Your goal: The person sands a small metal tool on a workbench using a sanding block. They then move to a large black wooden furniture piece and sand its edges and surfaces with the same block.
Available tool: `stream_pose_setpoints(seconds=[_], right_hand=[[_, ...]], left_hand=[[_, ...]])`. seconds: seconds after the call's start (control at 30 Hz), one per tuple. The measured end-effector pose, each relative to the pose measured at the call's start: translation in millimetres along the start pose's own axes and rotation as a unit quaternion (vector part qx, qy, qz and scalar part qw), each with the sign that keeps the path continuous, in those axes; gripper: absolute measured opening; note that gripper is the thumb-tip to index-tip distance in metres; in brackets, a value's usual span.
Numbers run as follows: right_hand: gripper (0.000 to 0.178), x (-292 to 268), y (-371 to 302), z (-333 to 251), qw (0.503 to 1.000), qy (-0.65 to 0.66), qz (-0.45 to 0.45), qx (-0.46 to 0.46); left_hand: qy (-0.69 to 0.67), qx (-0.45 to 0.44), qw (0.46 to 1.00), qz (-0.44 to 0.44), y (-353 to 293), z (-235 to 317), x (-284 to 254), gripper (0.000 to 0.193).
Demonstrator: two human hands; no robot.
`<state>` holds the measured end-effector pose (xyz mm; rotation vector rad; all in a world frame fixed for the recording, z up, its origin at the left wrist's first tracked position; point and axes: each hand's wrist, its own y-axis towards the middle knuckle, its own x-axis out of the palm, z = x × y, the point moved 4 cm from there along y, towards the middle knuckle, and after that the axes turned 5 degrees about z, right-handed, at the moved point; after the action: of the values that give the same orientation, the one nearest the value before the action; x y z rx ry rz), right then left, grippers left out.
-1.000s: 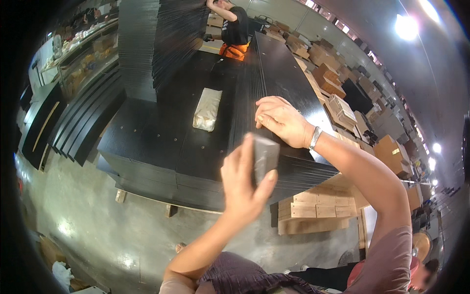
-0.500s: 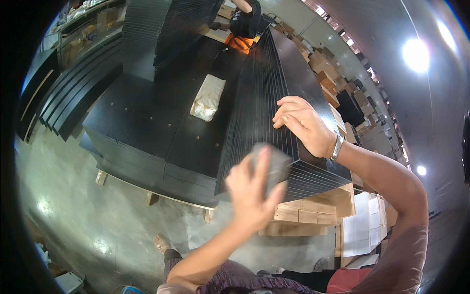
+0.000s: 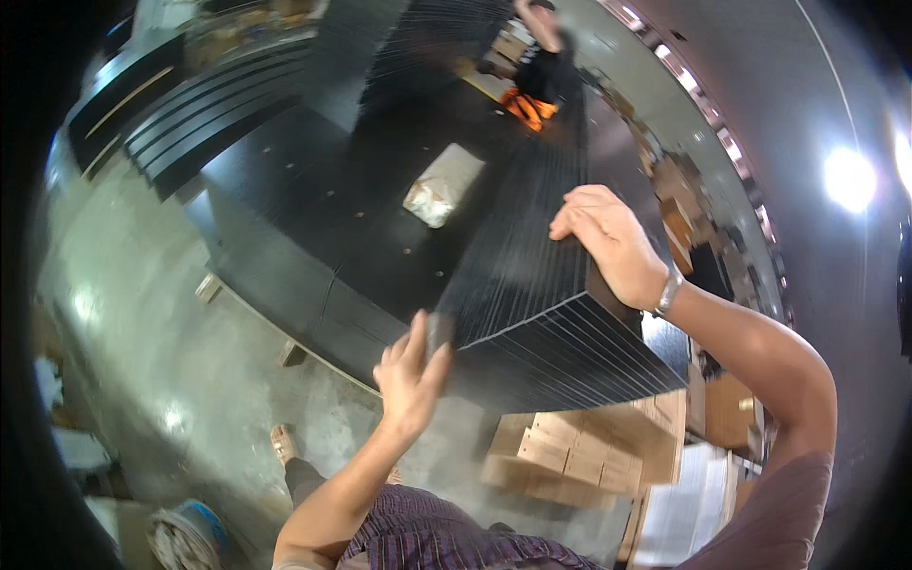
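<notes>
My left hand (image 3: 408,385) is closed around a grey block (image 3: 440,331), blurred by motion, so its exact kind is unclear. The block is at the near left corner of a row of black panels (image 3: 518,256), which stand on edge, packed side by side. My right hand (image 3: 613,242), with a metal band at the wrist, is hooked over the right side of this row, its fingers bent and close together on the panels' edges. To the left is a flat stack of black panels (image 3: 294,228) with small holes. A white wrapped packet (image 3: 446,183) lies on top.
A wooden support (image 3: 579,446) stands below the upright panels. At the far end a person (image 3: 541,71) in dark and orange clothing stands near the stacks. Cartons (image 3: 679,190) line the right side. A bucket (image 3: 185,537) sits on the floor at lower left.
My left hand has moved left and toward me with the grey block, from the panels' near end to their left corner. My right hand stays on the row. The view has shifted.
</notes>
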<state>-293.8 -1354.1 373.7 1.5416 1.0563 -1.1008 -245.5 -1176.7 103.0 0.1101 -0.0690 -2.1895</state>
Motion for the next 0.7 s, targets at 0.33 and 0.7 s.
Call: stream_pose_setpoints(seconds=[0.33,0.7], right_hand=[[0.035,4.1,1.7,-4.5,0.999,0.02,0.036,-0.019],[0.039,0.9,-1.5,-3.2,0.999,0.021,-0.013,-0.043]], left_hand=[[0.022,-0.067,0.996,0.046,-27.2,-14.0,11.8,0.067],[-0.059,-0.191,0.979,0.051,-42.5,-84.7,23.4,0.068]])
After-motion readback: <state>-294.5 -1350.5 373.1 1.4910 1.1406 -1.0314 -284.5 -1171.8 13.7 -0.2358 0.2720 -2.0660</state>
